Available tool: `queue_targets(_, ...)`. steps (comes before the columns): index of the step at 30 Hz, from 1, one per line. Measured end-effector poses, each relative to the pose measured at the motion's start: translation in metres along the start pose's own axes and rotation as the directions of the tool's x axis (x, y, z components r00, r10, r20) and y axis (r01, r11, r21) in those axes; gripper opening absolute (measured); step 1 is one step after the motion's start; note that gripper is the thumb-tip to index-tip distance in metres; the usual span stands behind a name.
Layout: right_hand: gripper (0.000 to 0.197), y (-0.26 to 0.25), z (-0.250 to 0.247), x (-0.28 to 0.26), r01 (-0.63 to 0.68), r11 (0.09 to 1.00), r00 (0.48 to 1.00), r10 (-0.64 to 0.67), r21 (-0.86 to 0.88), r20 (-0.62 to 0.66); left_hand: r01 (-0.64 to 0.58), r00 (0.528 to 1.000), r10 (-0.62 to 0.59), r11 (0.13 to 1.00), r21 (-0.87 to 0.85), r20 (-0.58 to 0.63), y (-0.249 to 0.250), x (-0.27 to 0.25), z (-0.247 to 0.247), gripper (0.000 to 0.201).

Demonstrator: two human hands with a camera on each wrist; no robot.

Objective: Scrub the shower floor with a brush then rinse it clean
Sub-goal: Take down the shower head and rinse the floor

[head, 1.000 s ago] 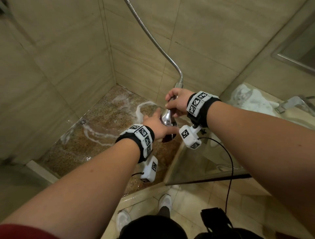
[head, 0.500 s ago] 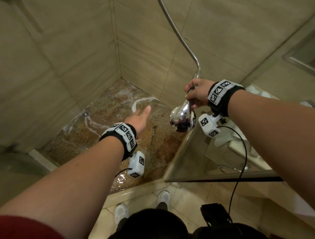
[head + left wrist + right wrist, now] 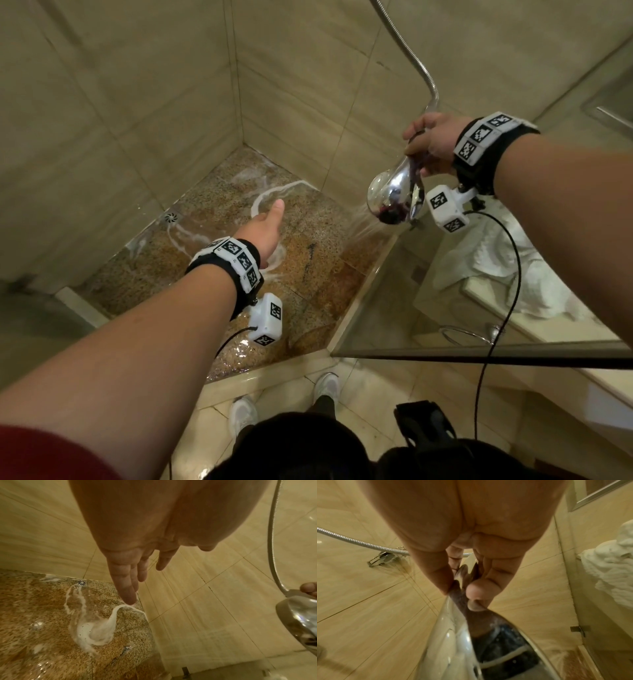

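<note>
My right hand grips the handle of a chrome shower head at the upper right; in the right wrist view my fingers wrap the shower head near its neck. Water sprays from it down and left toward the speckled brown shower floor. White foam streaks curl across the floor toward the round drain. My left hand hangs over the floor with fingers straight, holding nothing. No brush is in sight.
Beige tiled walls close the stall at back and left. A glass panel bounds it on the right, with a white towel behind. The metal hose runs up the wall. My shoes stand outside the raised threshold.
My left hand let go of the shower head and moved left over the floor, fingers straightening. My right hand carried the shower head up and right, and water now sprays from it.
</note>
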State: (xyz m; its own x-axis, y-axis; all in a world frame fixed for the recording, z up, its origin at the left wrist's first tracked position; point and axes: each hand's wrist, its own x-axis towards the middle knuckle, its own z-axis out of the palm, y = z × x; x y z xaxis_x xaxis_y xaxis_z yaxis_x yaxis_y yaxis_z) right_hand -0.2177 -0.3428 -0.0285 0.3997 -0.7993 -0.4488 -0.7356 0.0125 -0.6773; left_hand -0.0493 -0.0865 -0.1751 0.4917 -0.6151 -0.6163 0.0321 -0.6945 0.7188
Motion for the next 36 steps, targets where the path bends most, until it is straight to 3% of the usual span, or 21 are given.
queue_targets(16, 0.024, -0.001, -0.022, 0.019, 0.003, 1.0, 0.997, -0.005, -0.028, -0.073, 0.029, 0.999, -0.028, 1.0, 0.006, -0.026, -0.013, 0.009, -0.001, 0.095)
queue_targets(24, 0.024, 0.006, -0.025, 0.02, 0.001, 0.999, 0.997, -0.004, -0.047, -0.073, 0.05, 0.998, -0.05, 0.999, 0.019, -0.023, -0.02, 0.008, 0.0, 0.11)
queue_targets(28, 0.024, 0.01, -0.025, 0.021, 0.011, 0.998, 0.996, -0.016, -0.059, -0.084, 0.043, 0.999, -0.042, 0.999, 0.022, -0.034, -0.021, 0.007, 0.002, 0.097)
queue_targets(36, 0.025, 0.013, -0.025, 0.02, 0.011, 0.997, 0.997, -0.016, -0.071, -0.077, 0.039, 0.998, -0.038, 0.999, 0.031, -0.049, -0.024, 0.003, 0.003, 0.097)
